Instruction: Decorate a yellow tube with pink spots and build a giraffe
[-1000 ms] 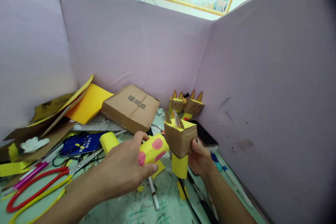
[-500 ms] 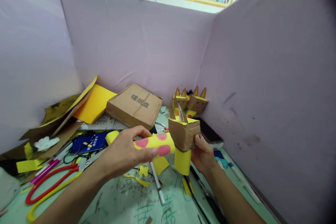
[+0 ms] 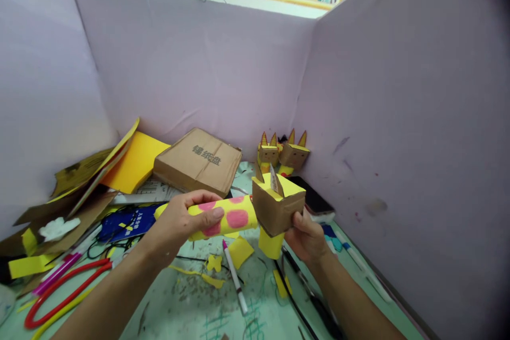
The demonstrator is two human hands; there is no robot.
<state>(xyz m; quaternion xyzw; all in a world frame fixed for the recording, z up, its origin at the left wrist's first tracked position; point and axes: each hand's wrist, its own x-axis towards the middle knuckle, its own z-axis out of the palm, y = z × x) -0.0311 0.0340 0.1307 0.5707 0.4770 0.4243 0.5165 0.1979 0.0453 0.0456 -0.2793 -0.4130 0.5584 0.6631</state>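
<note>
My left hand (image 3: 185, 223) is closed around a yellow paper tube (image 3: 235, 215) with pink spots, lying sideways in the air. The tube's right end comes up against, or just in front of, the left side of a cardboard box head (image 3: 279, 210); whether they touch I cannot tell. This head has a yellow top, pointed cardboard ears and a plain yellow paper tube (image 3: 271, 244) below it. My right hand (image 3: 306, 236) grips the head at its right side, thumb on the cardboard, other fingers mostly hidden behind.
Two finished-looking cardboard figures (image 3: 294, 155) stand at the back right. Behind my left hand lies a flat cardboard box (image 3: 199, 159). Red-and-yellow scissors (image 3: 66, 287), a marker (image 3: 236, 279), a cutter-like tool (image 3: 314, 297), and yellow scraps (image 3: 240, 251) lie around. Lilac panels (image 3: 191, 64) enclose the table.
The spotted tube has turned to show more of its pink spots. The cardboard head has tilted, so more of its yellow top shows. The camera view has shifted slightly.
</note>
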